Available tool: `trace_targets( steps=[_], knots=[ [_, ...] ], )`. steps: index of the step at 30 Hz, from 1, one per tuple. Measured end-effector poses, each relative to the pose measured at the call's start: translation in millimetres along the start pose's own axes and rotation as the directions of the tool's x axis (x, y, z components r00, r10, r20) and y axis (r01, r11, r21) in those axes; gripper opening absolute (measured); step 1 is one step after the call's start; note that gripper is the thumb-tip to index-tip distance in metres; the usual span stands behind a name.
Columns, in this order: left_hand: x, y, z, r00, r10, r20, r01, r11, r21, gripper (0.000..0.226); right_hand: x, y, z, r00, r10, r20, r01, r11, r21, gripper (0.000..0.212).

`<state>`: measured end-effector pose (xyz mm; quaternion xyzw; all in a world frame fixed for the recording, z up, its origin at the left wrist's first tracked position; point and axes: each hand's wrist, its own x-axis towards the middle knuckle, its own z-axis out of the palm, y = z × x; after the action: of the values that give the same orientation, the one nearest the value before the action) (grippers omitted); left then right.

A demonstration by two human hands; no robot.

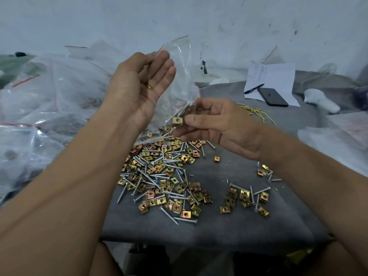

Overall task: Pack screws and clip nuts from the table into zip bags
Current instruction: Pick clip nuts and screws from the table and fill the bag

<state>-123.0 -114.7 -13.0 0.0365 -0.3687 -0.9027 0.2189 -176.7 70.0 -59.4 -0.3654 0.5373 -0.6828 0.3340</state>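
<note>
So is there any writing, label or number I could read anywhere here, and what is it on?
None can be read.
White paper sheet at the back right: faint lines of handwriting near its top left corner, too blurred to read.
Black phone lying on that sheet: a small mark on its back, too small to make out.
Zip bag held in both hands: clear plastic with a red strip, no print visible.

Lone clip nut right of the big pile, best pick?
Pinch the lone clip nut across its two opposite side edges, coming straight down from above. It lies flat on the grey cloth, apart from the pile, so fingers have room all round.
</note>
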Motion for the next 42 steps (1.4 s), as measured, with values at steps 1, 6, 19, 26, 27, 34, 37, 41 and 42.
trace_targets(
  steps=[1,6,19,26,27,34,37,41,42],
  knots=[
    [0.1,0.8,-0.8,1.0,0.001,-0.007,-0.001,1.0,0.0,0.012,-0.6,-0.7,-0.7,1.0,-0.003,-0.019,0.002,0.999,-0.032,0.031],
    [2.6,-0.9,-3.1,0.995,0.075,-0.058,-0.072,0.996,0.058,0.011,-0.3,-1.9,-20.8,0.949,-0.032,-0.313,-0.125,0.873,-0.471,0.021],
    [10.3,0.7,-11.5,0.914,0.279,-0.296,-0.243,0.958,0.155,0.013,-5.1,20.4,-83.0,0.894,-0.21,-0.397,-0.327,0.301,-0.896,0.012],
    [11.5,2.8,-13.0,0.917,0.26,-0.301,-0.222,0.963,0.153,0.013,3.9,17.9,-71.9,0.925,-0.175,-0.338,-0.312,0.16,-0.937,0.016],
    [11.0,2.5,-12.7,0.918,0.259,-0.302,-0.221,0.963,0.155,0.014,4.5,18.2,-69.3,0.926,-0.202,-0.319,-0.282,0.195,-0.94,0.016],
    [8.0,1.5,-10.7,0.909,0.27,-0.316,-0.225,0.959,0.173,0.014,14.2,26.8,-61.7,0.982,-0.111,-0.151,-0.155,-0.031,-0.987,0.017],
    [7.2,1.3,-10.8,0.911,0.271,-0.312,-0.223,0.958,0.182,0.014,16.8,30.8,-64.0,0.973,-0.11,-0.201,-0.211,-0.09,-0.973,0.024],
    [7.2,1.1,-11.0,0.914,0.269,-0.304,-0.22,0.958,0.187,0.014,20.1,30.3,-59.1,0.976,-0.101,-0.195,-0.208,-0.142,-0.968,0.024],
    [7.3,1.0,-11.0,0.915,0.267,-0.304,-0.217,0.958,0.188,0.014,19.9,29.4,-58.2,0.976,-0.099,-0.195,-0.208,-0.137,-0.968,0.024]
  ],
)
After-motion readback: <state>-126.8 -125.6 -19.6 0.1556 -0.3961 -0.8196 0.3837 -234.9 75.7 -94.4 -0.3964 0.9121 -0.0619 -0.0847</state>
